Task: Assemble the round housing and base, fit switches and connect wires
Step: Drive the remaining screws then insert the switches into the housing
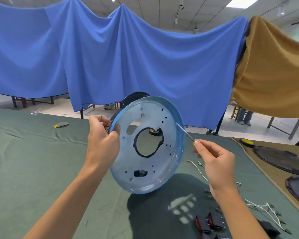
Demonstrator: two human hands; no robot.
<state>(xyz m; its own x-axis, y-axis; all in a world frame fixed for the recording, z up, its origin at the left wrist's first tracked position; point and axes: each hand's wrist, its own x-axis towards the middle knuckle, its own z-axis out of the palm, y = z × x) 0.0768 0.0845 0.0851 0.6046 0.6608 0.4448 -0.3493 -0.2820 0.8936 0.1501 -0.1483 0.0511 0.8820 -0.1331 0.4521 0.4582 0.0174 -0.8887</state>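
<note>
A round light-blue housing (155,173) with a large centre hole and several small holes stands tilted on its edge on the green cloth. My left hand (102,140) grips its left rim, thumb on the inside face. My right hand (214,161) pinches a thin screwdriver (185,131) with a yellow handle; its metal tip touches the housing's right rim. A dark round base (135,97) shows behind the housing's top. Black rocker switches (209,223) lie at the front right. White wires (264,209) with terminals lie beside them.
The green-covered table (33,161) holds a small grey and yellow piece (61,125) at the far left. Dark round bases (281,159) and a yellow-black wheel (246,141) sit on a brown cloth at right. Blue and tan drapes hang behind.
</note>
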